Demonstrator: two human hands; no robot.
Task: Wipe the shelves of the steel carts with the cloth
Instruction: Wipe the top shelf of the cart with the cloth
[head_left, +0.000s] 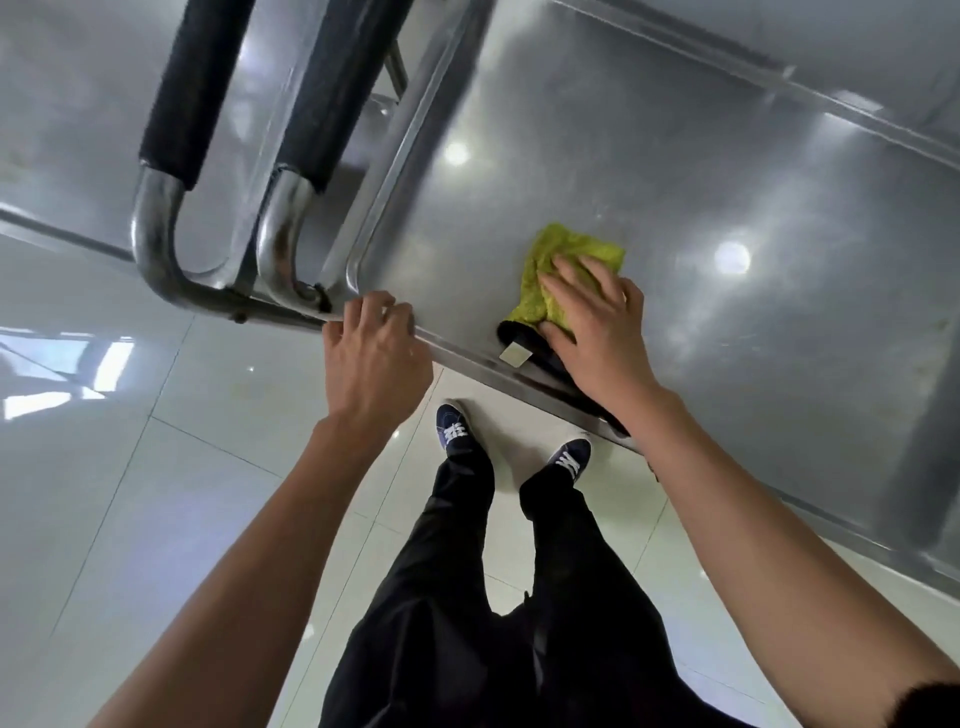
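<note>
A person looks straight down at the top shelf (701, 171) of a steel cart (831, 291), standing at its near corner with dark trousers and blue shoes visible on the pale tiled floor (130, 519). The cloth (563, 265), yellow-green with a dark edge and a small white tag, lies flat on the shelf close to the near rim, a short way in from the corner. The right hand (597, 332) rests on top of it, palm down and fingers spread flat, pressing it to the steel rather than gripping it; the forearm crosses the rim from below. The left hand (374, 353) is curled over the rim at the corner, fingers hooked on the edge as if to steady the cart, holding nothing else. Just beyond it stand two bent steel handles (218, 218) with black foam grips; a second steel top shows under them at upper left, apparently another cart. The shelf shines with ceiling-light reflections, and no clear boundary between wiped and unwiped steel can be made out, so progress is hard to judge. With the cloth near a corner and most of the shelf stretching away, much wiping likely remains, along with any lower shelves, which are out of sight.
</note>
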